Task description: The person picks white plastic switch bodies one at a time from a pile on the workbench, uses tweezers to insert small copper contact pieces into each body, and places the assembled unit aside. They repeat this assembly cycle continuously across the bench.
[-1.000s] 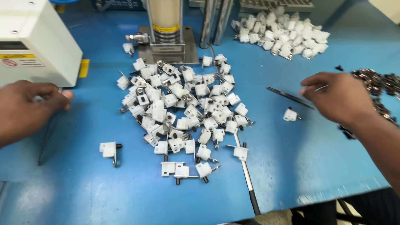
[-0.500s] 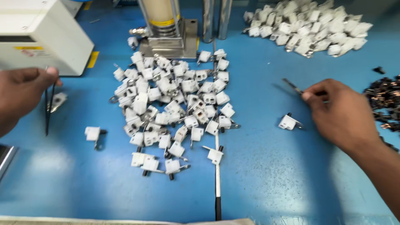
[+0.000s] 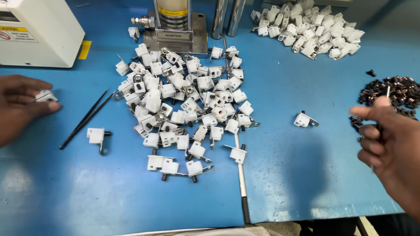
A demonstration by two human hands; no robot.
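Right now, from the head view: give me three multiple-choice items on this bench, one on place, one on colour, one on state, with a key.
1. Where does the black tweezers lie?
A. Left of the central pile of white parts
B. On the far pile
C. Under the beige machine

2. What colour is the table mat?
A. Green
B. Blue
C. Grey

3. What does the left hand hold?
A. Nothing
B. A screwdriver
C. A white part

Key: 1 A, it rests on bare mat left of the pile. 2 B, blue throughout. 3 C, fingers close round a white piece.
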